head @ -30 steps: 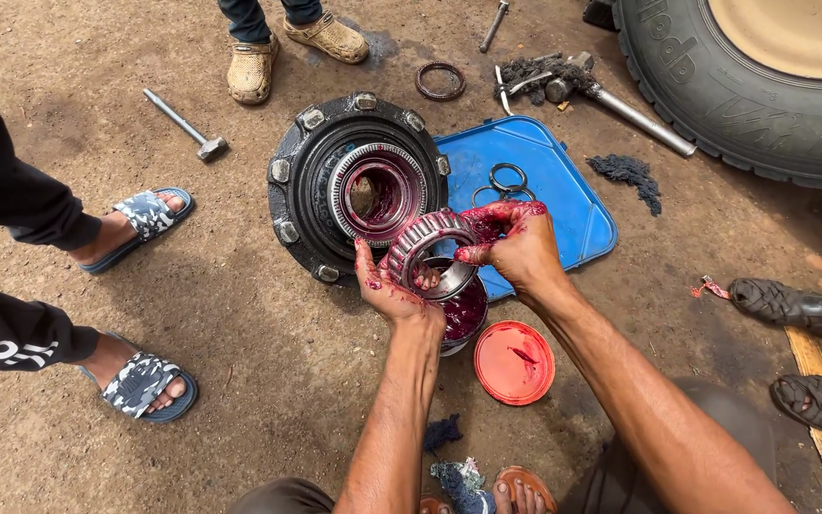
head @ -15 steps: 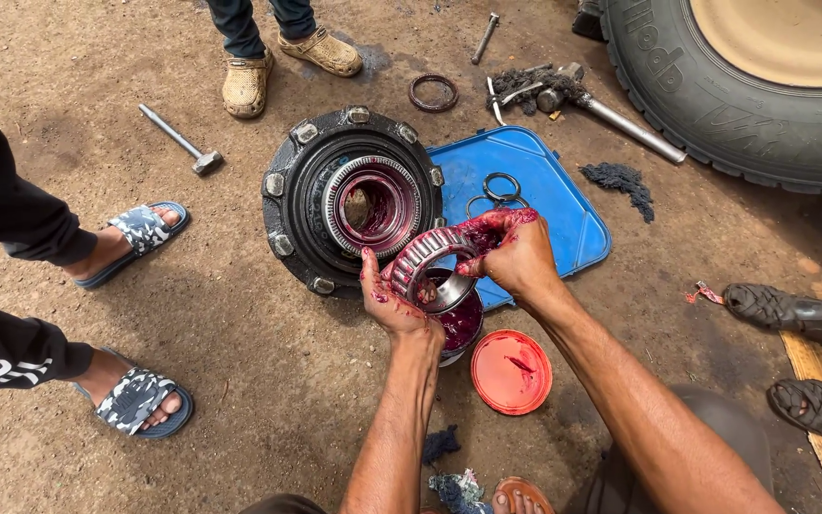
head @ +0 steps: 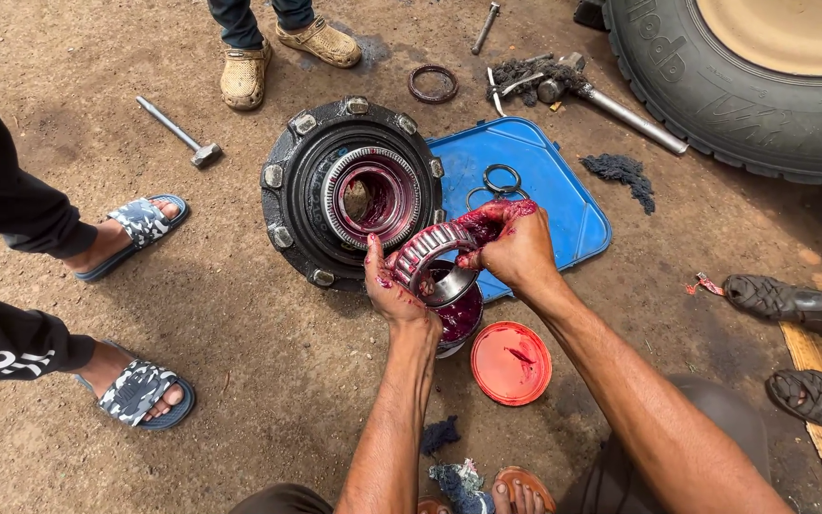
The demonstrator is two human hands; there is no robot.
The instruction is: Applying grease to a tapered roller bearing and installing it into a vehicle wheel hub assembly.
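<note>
Both my hands hold a tapered roller bearing smeared with red grease. My left hand cups it from below on the left. My right hand, its fingers coated in grease, grips the bearing's right side. Directly beneath the bearing sits an open tub of red grease, partly hidden by my hands. Just beyond lies a black wheel hub on the dirt, its greased bore facing up.
The tub's red lid lies on the ground by my right forearm. A blue tray holds metal rings. A hammer, a seal ring, tools and a large tyre lie farther off. Other people's feet stand around.
My hands and the bearing stay over the grease tub with only small shifts; my right hand has worked slightly around the bearing's edge.
</note>
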